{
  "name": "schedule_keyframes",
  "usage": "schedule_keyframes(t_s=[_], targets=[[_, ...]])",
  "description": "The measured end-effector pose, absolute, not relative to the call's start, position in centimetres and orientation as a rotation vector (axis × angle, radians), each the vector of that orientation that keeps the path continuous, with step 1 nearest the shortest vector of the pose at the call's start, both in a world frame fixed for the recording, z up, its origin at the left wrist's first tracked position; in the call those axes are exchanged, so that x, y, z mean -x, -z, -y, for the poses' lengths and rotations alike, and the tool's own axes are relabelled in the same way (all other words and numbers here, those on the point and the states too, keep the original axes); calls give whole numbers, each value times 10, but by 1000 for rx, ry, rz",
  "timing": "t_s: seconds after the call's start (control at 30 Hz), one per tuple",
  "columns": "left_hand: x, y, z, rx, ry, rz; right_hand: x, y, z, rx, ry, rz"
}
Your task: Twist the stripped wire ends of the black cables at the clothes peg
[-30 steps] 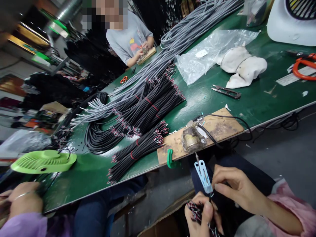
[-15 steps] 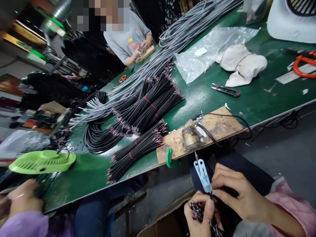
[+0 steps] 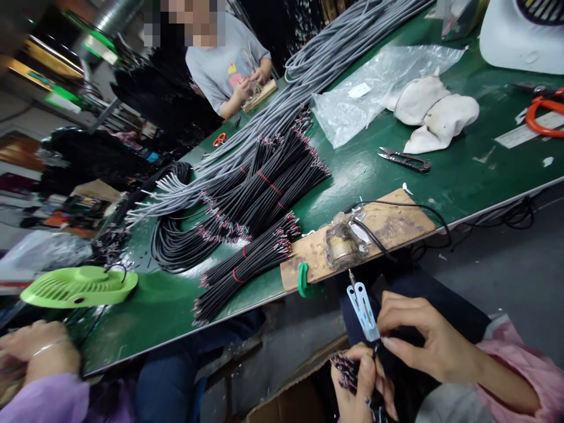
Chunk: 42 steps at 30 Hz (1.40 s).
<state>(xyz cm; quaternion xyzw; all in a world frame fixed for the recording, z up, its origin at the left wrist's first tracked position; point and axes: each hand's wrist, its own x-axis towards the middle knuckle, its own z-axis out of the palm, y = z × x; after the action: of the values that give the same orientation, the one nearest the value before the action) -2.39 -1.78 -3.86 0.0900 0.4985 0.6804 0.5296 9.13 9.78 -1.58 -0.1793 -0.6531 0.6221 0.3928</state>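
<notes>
At the lower right, my left hand (image 3: 358, 379) is closed round a bundle of thin black cables (image 3: 346, 371) with red and white stripped ends. My right hand (image 3: 416, 332) is beside it, thumb and fingers pinched at a black cable close to the base of a light blue plastic piece (image 3: 363, 311). That piece has two round holes and a metal tip, and points up toward the table edge. Which fingers bear it I cannot tell. Just above its tip, a wooden board (image 3: 396, 220) carries a grimy, glassy-looking block (image 3: 345, 247) with a black cord.
A green clamp (image 3: 302, 280) grips the board at the edge. Black cable bundles (image 3: 264, 182), grey cables (image 3: 326, 56), snips (image 3: 404, 159), white gloves (image 3: 434, 111) and a green fan (image 3: 79, 286) lie on the table. A purple-sleeved co-worker's hand (image 3: 44, 349) is at left; another person (image 3: 229, 64) works opposite.
The cable ends in my left hand have tilted slightly left and up as that hand turned a little. My right hand is nearly still. The view has shifted slightly.
</notes>
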Motion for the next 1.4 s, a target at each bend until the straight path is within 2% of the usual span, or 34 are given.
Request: schedule_keyframes(t_s=[0.53, 0.83, 0.9, 1.03, 1.1, 1.17, 1.27, 1.4], targets=[[30, 27, 11, -272, -1535, -1167, -92, 14, -99, 336, -1354, 1823], [30, 24, 8, -425, -1599, -1455, -95, 9, -97, 488, -1360, 1910], [27, 21, 5, -462, -1606, -1449, -89, 14, -93, 616, -1486, 1759], [24, 21, 4, -429, -1566, -1276, -78, 30, -86, 699, -2167, 1185], [25, 23, 6, -418, -1564, -1221, -76, 35, -85, 675, -2311, 1013], [27, 27, 8, -396, -1563, -1180, -77, 35, -85, 723, -2228, 1074], [31, 33, 12, -378, -1554, -1138, -83, 27, -88, 764, -1928, 1353], [32, 42, 17, -360, -1566, -1150, -88, 18, -91, 577, -1666, 1589]])
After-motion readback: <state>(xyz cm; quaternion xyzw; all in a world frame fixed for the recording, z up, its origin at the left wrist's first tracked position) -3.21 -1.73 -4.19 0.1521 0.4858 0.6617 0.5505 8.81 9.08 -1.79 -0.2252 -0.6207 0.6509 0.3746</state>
